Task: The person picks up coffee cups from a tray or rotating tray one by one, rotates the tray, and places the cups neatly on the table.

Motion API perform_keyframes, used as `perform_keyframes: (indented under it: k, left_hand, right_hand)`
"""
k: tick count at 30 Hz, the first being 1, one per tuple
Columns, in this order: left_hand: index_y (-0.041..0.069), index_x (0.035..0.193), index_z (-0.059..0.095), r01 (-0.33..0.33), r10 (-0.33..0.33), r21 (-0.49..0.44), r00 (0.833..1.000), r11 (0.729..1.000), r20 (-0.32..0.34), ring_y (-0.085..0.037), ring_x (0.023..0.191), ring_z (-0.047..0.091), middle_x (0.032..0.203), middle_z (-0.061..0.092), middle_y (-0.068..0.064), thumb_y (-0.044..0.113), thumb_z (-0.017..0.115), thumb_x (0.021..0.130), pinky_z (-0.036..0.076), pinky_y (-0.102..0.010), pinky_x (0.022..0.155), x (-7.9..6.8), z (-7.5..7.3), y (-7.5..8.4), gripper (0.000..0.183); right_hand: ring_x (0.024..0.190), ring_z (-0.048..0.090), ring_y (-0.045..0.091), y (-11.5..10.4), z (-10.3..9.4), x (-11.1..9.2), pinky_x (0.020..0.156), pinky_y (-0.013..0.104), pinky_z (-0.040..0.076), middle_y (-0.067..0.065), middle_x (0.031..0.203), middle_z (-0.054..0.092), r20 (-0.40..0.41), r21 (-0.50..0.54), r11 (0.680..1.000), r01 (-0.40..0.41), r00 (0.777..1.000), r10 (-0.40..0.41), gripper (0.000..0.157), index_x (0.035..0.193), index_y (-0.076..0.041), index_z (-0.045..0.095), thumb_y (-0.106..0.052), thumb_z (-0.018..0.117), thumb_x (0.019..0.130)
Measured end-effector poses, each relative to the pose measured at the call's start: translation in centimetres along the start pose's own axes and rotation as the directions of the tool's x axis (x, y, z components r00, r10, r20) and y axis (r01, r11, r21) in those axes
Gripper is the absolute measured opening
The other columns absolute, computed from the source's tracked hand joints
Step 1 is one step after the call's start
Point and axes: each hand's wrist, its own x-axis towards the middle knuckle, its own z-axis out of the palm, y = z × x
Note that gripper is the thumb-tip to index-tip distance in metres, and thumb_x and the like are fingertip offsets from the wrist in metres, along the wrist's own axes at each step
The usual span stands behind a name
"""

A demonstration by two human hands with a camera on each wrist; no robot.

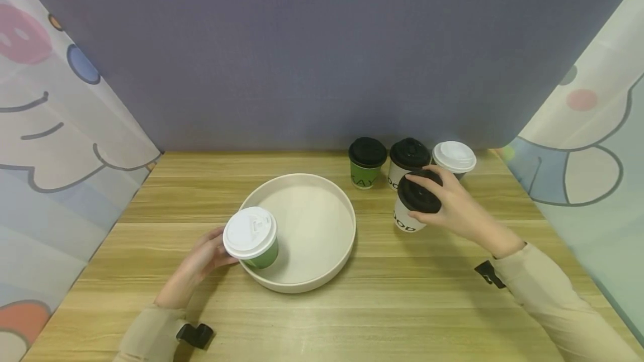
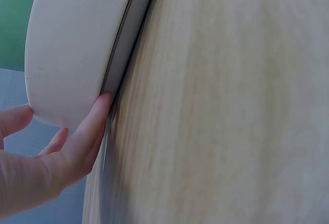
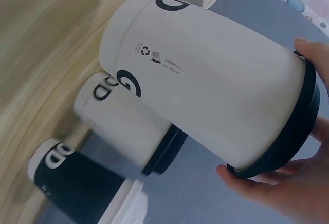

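Observation:
My left hand (image 1: 207,256) holds the left edge of a round cream tray (image 1: 317,228). In the left wrist view the thumb lies at the rim and the fingers (image 2: 85,136) at the lower edge of the wall. A green paper cup with a white lid (image 1: 250,232) stands in the tray's left part, close to that hand. On the right, my right hand (image 1: 457,211) grips a white paper cup (image 3: 205,80) by its black lid (image 1: 418,193), fingers and thumb around the lid's edge. Whether this cup's base touches the table is hard to tell.
Behind the gripped cup stand a green cup with a black lid (image 1: 368,161), a white cup with a black lid (image 1: 410,153) and a dark cup with a white lid (image 1: 454,156). A grey panel (image 1: 322,60) borders the wooden table (image 1: 352,323) at the back.

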Motion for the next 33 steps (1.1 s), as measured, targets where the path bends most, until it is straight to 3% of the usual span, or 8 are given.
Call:
perform_keyframes:
  k: [8, 15, 23, 28, 33]
  left_hand:
    - [-0.014, 0.134, 0.008, 0.008, -0.008, -0.007, 1.000, 1.000, -0.004, -0.010, 0.081, 0.057, 0.100, 0.049, -0.007, 0.012, 0.032, 0.096, 0.052, -0.035, 0.078, -0.1, 0.0, 0.0, 0.053]
    - [-0.014, 0.134, 0.009, 0.008, -0.008, 0.002, 1.000, 1.000, -0.007, -0.010, 0.082, 0.057, 0.104, 0.048, -0.010, 0.014, 0.033, 0.095, 0.051, -0.036, 0.079, 0.0, -0.1, 0.0, 0.053]
    - [-0.014, 0.134, 0.010, 0.008, -0.008, 0.000, 1.000, 1.000, -0.005, -0.010, 0.082, 0.057, 0.103, 0.048, -0.010, 0.014, 0.034, 0.095, 0.051, -0.036, 0.079, 0.0, -0.1, -0.1, 0.053]
    - [-0.013, 0.135, 0.009, 0.005, -0.005, 0.017, 1.000, 1.000, 0.002, -0.011, 0.083, 0.057, 0.107, 0.047, -0.011, 0.016, 0.034, 0.096, 0.051, -0.035, 0.080, 0.0, -0.1, 0.0, 0.054]
    - [-0.013, 0.134, 0.009, 0.009, -0.009, 0.008, 1.000, 1.000, 0.000, -0.011, 0.083, 0.057, 0.106, 0.046, -0.012, 0.015, 0.034, 0.096, 0.051, -0.036, 0.080, 0.0, -0.1, -0.1, 0.054]
  right_hand:
    - [0.102, 0.042, 0.036, 1.5, -0.9, -1.0, 0.079, 0.049, 0.039, 0.023, 0.116, 0.040, -0.060, 0.003, 1.000, -0.025, 0.998, 0.025, 0.064, 0.118, -0.006, 0.053, -0.018, 0.080, 0.061]
    - [0.103, 0.040, 0.035, 3.2, -1.5, -1.8, 0.086, 0.038, 0.035, 0.023, 0.115, 0.040, -0.115, 0.002, 1.000, -0.012, 0.993, 0.012, 0.062, 0.115, -0.002, 0.055, -0.043, 0.070, 0.071]
    - [0.100, 0.040, 0.037, 4.3, -2.0, -2.8, 0.077, 0.049, 0.037, 0.027, 0.114, 0.039, -0.102, 0.015, 0.994, -0.109, 0.989, 0.110, 0.063, 0.116, 0.000, 0.053, -0.014, 0.080, 0.060]
    - [0.100, 0.039, 0.040, 5.1, -2.2, -3.2, 0.076, 0.052, 0.037, 0.028, 0.115, 0.038, -0.078, 0.030, 0.986, -0.163, 0.983, 0.165, 0.065, 0.118, 0.001, 0.052, -0.010, 0.080, 0.060]
    - [0.101, 0.039, 0.043, 6.0, -2.0, -3.7, 0.078, 0.055, 0.036, 0.029, 0.115, 0.039, -0.089, 0.028, 0.987, -0.161, 0.983, 0.163, 0.064, 0.115, 0.003, 0.053, -0.009, 0.080, 0.058]
